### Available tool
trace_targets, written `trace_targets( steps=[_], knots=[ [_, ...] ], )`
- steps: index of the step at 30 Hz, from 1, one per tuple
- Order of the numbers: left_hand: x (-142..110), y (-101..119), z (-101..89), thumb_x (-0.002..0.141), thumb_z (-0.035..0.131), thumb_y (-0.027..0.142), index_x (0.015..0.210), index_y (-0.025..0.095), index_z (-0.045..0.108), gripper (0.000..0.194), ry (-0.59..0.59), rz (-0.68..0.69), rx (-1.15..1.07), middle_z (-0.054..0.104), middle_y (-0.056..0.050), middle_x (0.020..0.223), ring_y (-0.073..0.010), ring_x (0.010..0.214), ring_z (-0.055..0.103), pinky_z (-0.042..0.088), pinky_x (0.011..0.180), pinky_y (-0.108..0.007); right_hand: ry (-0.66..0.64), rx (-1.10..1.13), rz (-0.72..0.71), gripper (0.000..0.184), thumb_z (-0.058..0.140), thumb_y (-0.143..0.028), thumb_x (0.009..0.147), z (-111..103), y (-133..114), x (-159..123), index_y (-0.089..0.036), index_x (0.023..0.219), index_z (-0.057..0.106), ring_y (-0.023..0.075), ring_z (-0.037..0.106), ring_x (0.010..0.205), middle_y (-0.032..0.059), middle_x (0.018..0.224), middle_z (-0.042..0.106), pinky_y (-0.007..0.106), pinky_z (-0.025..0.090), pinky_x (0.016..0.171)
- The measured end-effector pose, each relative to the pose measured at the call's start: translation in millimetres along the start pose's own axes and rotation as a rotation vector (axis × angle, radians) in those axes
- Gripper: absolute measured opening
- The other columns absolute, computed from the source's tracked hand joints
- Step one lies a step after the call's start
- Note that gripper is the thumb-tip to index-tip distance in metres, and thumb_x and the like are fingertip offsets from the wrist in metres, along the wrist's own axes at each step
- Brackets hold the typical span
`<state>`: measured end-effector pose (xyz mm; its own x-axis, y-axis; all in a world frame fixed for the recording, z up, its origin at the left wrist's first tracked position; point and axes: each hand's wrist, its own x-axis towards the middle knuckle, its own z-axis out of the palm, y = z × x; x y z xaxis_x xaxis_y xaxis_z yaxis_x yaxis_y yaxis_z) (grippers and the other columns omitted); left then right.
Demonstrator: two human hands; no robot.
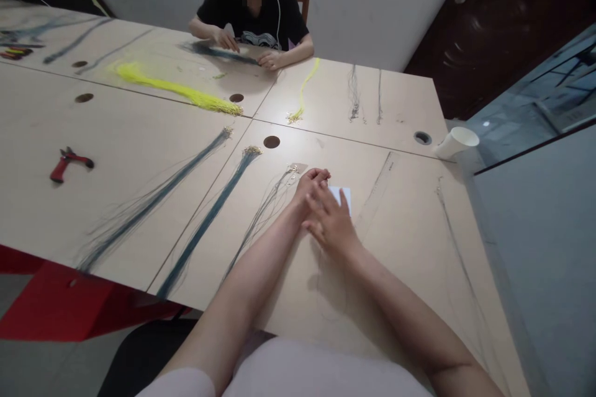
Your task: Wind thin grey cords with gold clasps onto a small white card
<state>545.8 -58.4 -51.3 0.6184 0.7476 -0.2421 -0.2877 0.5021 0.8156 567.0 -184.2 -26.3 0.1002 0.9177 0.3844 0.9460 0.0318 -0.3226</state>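
Observation:
My left hand (311,189) is closed, its fingertips pressed together above the table; whatever they pinch is too small to make out. Crossing just in front of it is my right hand (336,223), with fingers spread and the fingertips close to the left hand. A small white paper (343,200) lies partly under the hands. Below them a faint, thin line loops over the table. Left of my left hand, a loose bunch of dark threads (264,208) ends in gold-coloured metal pieces (294,169) on a small card.
Two dark thread bundles (209,223) (172,177) lie to the left, past them red-handled pliers (69,163). A clear ruler (376,183) and a white cup (459,141) are right. Yellow threads (181,90) lie across the table, near a co-worker (254,12) handling dark threads.

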Motion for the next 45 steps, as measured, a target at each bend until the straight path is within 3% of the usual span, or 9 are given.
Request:
trace_targets(
  steps=[4,7,17,31,45],
  knots=[
    [2,0,-2.0,0.063,0.074,0.032,0.065,0.011,0.057,0.027,-0.095,0.022,-0.036,0.050,0.001,0.062,-0.0039,0.053,0.041,0.032,0.050,-0.018,0.351,0.211,0.271,0.028,0.044,-0.035,0.087,-8,37,10,-0.019,0.105,0.059,0.0209,0.050,0.108,0.0112,0.110,0.056,0.041,0.039,0.093],
    [5,0,-3.1,0.059,0.077,0.029,0.064,0.011,0.058,0.026,-0.108,-0.012,-0.053,0.049,0.001,0.063,-0.0030,0.053,0.039,0.029,0.047,-0.017,0.439,0.371,0.377,0.020,0.045,-0.031,0.086,-2,52,18,-0.017,0.090,0.060,0.0171,0.055,0.086,0.0070,0.089,0.057,0.034,0.046,0.076],
    [1,0,3.4,0.059,0.077,0.026,0.057,0.012,0.053,0.028,-0.223,-0.058,-0.015,0.049,0.001,0.070,-0.0047,0.059,0.044,0.035,0.052,-0.018,0.457,0.467,0.402,0.012,0.050,-0.029,0.082,10,59,23,-0.018,0.081,0.055,0.0154,0.054,0.078,0.0042,0.080,0.059,0.030,0.045,0.068],
    [-1,-1,5.1,0.064,0.074,0.029,0.063,0.013,0.055,0.025,-0.264,-0.049,0.008,0.051,0.001,0.071,-0.0029,0.053,0.039,0.034,0.053,-0.019,0.519,0.560,0.429,0.009,0.052,-0.023,0.078,12,63,24,-0.018,0.071,0.052,0.0120,0.050,0.067,-0.0001,0.069,0.055,0.026,0.041,0.063],
    [-1,-2,6.6,0.066,0.071,0.033,0.070,0.013,0.057,0.025,-0.195,-0.056,0.100,0.049,0.003,0.065,-0.0027,0.052,0.039,0.033,0.051,-0.017,0.537,0.748,0.559,0.006,0.054,-0.023,0.075,17,69,21,-0.018,0.071,0.054,0.0116,0.048,0.065,-0.0010,0.069,0.054,0.025,0.040,0.063]
  ],
)
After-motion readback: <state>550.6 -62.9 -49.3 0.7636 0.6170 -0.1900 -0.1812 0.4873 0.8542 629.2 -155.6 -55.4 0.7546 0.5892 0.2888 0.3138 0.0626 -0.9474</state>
